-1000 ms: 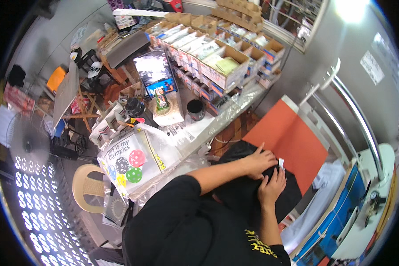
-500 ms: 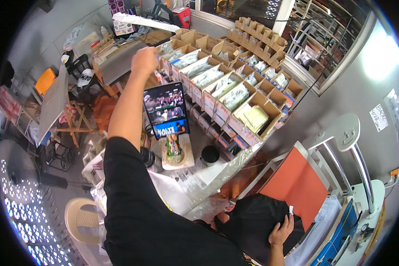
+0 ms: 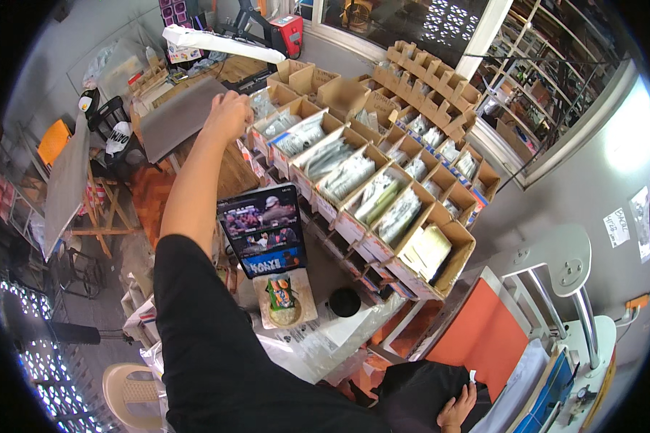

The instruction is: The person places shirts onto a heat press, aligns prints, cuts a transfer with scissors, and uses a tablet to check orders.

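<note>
My left arm stretches far forward, and my left hand (image 3: 229, 117) is at the near-left corner of a row of cardboard bins (image 3: 318, 148). Its fingers are curled beside the leftmost bin (image 3: 271, 101); what they hold, if anything, is hidden. Flat packets in clear plastic (image 3: 350, 177) stand in several bins. At the lower right, my right hand (image 3: 458, 411) lies with its fingers stretched out on a black garment (image 3: 415, 386). A small white tag (image 3: 472, 377) shows at the garment's edge, and the cloth overlaps an orange pad (image 3: 477, 310).
A tablet (image 3: 261, 229) stands behind a small tray with a figure (image 3: 283, 299). To their right is a black cup (image 3: 344, 302). A white press machine (image 3: 581, 310) stands at the right; a beige plastic chair (image 3: 131, 397) is at the lower left.
My view has shifted forward, so the bins and tablet appear larger and lower. The left hand has come down beside the leftmost bin. The right hand stays on the black garment.
</note>
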### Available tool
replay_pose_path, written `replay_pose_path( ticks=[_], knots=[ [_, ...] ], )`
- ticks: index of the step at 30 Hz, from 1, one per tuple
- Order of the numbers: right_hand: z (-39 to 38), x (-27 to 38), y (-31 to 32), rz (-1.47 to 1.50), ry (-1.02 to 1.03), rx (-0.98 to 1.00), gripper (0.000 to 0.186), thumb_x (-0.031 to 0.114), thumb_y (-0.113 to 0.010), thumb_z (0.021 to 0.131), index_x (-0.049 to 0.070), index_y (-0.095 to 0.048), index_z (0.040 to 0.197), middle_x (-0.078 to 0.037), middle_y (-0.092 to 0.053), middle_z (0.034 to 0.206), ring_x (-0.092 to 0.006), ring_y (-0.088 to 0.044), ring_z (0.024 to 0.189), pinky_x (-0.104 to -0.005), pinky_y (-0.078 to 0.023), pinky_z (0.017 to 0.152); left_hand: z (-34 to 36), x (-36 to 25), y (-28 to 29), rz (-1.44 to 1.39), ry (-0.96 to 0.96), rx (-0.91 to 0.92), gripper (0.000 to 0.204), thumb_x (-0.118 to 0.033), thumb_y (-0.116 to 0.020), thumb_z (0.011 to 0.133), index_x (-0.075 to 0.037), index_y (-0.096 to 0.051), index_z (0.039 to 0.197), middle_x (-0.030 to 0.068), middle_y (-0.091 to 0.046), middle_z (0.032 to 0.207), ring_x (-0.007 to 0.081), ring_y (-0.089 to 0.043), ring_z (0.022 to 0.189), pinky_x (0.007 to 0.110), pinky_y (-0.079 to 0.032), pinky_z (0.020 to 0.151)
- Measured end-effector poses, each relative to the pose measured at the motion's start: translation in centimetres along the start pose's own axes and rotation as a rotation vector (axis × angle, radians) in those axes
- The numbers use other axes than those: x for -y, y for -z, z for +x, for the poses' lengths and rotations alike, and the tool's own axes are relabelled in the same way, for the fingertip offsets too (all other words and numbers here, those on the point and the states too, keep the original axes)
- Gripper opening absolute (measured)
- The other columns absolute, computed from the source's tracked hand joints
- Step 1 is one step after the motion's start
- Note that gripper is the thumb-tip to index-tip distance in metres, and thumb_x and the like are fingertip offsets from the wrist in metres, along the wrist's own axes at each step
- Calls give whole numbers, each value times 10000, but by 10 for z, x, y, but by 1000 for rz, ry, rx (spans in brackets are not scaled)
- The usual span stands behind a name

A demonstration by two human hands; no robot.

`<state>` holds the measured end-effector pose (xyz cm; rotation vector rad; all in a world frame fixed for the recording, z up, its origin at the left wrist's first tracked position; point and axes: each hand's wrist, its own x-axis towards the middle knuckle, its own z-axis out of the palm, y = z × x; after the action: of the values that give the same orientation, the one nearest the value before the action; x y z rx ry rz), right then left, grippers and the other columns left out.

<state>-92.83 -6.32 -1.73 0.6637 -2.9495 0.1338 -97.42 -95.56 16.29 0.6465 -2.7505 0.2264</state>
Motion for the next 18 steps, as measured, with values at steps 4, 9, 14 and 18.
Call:
replay_pose_path(
  ticks=[4, 9, 14, 18],
  knots=[
    [13, 21, 18, 9, 26, -24, 558, 78, -611, 815, -9, -468, 1347, -253, -451, 1410, -439, -426, 1301, -534, -338, 1105, -12, 10, 2, -30, -45, 74, 110, -75, -719, 725, -168, -758, 770, 72, -685, 914, 249, -582, 1061, 458, -347, 993],
    [15, 29, 24, -12, 46, -24, 531, 75, -591, 824, -46, -477, 1328, -286, -450, 1394, -454, -432, 1290, -540, -347, 1096, -17, -8, 36, -76, -40, 284, 99, -118, -742, 691, -101, -756, 787, 117, -712, 754, 287, -659, 782, 399, -421, 892],
    [10, 25, 24, -52, 4, 29, 507, 80, -579, 842, -59, -484, 1320, -303, -441, 1400, -467, -430, 1288, -540, -344, 1097, 33, 16, 32, -536, 72, 240, 181, -51, -682, 756, -46, -750, 923, 171, -726, 903, 287, -701, 856, 382, -531, 784],
    [13, 26, 22, -65, -20, 72, 509, 105, -570, 862, -53, -475, 1336, -296, -415, 1430, -456, -413, 1313, -524, -334, 1110, 60, 12, -8, -452, 27, 197, 240, -16, -619, 802, -47, -748, 1001, 181, -722, 971, 296, -707, 913, 380, -547, 819]
  ],
)
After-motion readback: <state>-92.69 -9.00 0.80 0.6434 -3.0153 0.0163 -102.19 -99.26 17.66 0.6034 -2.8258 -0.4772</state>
